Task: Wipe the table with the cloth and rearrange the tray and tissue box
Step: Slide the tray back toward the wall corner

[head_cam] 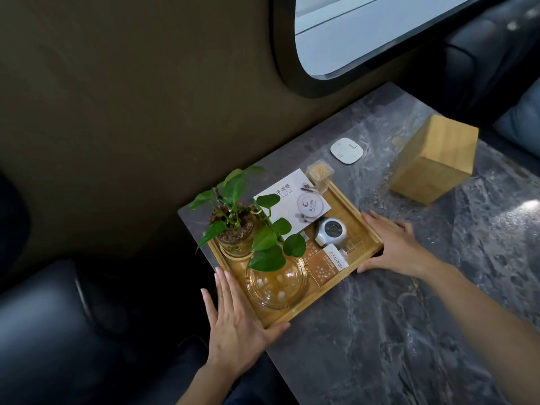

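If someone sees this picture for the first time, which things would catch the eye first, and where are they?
The wooden tray near the table's wall-side corner draws the eye, with the left hand and right hand on its opposite ends. On it, a leafy green plant in a glass pot stands out, beside a clear amber glass dish. Farther along the marble table stands the bamboo tissue box.

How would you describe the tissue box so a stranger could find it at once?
Start at the grey marble table under the oval window. Beyond the wooden tray, standing alone, is the tissue box. It is a plain, tall bamboo block, unlike the flat white pad beside it.
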Motion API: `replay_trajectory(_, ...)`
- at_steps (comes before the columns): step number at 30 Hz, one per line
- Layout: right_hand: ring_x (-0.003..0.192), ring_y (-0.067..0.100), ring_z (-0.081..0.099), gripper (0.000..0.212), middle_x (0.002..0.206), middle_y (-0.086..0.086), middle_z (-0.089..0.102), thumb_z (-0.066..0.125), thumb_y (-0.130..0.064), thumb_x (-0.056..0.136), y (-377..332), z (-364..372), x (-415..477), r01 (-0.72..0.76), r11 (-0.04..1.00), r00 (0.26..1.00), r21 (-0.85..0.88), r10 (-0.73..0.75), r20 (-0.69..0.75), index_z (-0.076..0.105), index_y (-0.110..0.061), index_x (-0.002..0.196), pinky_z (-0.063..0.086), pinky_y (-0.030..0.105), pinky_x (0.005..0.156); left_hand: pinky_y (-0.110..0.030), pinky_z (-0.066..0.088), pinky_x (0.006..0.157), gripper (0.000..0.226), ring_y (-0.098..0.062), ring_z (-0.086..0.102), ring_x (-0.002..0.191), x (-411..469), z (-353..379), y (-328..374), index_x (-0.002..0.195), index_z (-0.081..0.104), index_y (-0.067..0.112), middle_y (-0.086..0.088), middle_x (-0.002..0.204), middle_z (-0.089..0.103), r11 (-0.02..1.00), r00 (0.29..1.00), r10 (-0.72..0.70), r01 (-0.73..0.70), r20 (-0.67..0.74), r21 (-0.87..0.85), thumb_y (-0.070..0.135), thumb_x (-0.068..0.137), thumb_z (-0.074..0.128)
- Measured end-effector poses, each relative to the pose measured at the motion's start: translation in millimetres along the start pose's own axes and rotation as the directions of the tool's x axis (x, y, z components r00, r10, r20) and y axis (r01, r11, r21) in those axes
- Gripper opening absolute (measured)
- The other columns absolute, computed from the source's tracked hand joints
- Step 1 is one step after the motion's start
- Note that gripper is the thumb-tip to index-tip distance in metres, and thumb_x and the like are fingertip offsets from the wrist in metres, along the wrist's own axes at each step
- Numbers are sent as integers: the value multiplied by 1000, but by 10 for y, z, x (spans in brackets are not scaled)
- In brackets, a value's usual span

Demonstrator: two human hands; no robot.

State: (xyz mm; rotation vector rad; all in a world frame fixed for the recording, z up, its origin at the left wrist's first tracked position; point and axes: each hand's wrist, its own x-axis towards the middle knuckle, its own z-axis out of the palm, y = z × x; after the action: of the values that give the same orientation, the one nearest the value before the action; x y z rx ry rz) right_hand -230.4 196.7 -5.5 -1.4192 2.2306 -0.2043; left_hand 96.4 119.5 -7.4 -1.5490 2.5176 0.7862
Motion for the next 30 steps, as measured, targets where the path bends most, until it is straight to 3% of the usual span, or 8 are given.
replay_trajectory(2, 125, -14, 3, 128, 153, 0, 22, 69, -75, 36, -40, -29, 70, 9, 1000, 1000, 8, -9, -19, 15, -27, 142, 0, 17, 95, -32, -42, 97, 137, -19, -40, 133, 37, -48, 11, 127, -41, 9, -9, 145, -35, 1000, 1000, -12, 12, -9, -24, 97, 42, 20)
replay_trajectory(7, 139, 5, 9, 126, 153, 0, 21, 69, -74, 40, -217, -47, 318, 21, 999, 1000, -27, -22, -8, 15, -24, 142, 7, 33, 107, -29, -44, 93, 136, -18, -36, 135, 216, -240, -108, 126, -41, 12, -7, 143, -35, 998, 1000, -9, 7, -27, -65, 95, 43, 30)
replay_trajectory(17, 139, 8, 12, 123, 150, 1, 29, 63, -77, 37, -496, -57, 807, 74, 997, 996, -21, -75, -49, 16, -29, 140, 11, 38, 105, -32, -43, 95, 142, -12, -27, 138, 642, -470, -366, 142, -21, 8, -15, 157, -14, 999, 998, -13, 11, -69, -31, 91, 44, 41)
replay_trajectory(30, 139, 14, 17, 114, 151, 0, 27, 69, -68, 52, -543, -75, 794, 26, 997, 999, -71, -27, -24, 13, -27, 142, 13, 45, 110, -32, -38, 101, 140, -6, -24, 137, 660, -455, -424, 143, -17, 13, -10, 158, -11, 999, 987, 14, -20, -161, -36, 94, 42, 33)
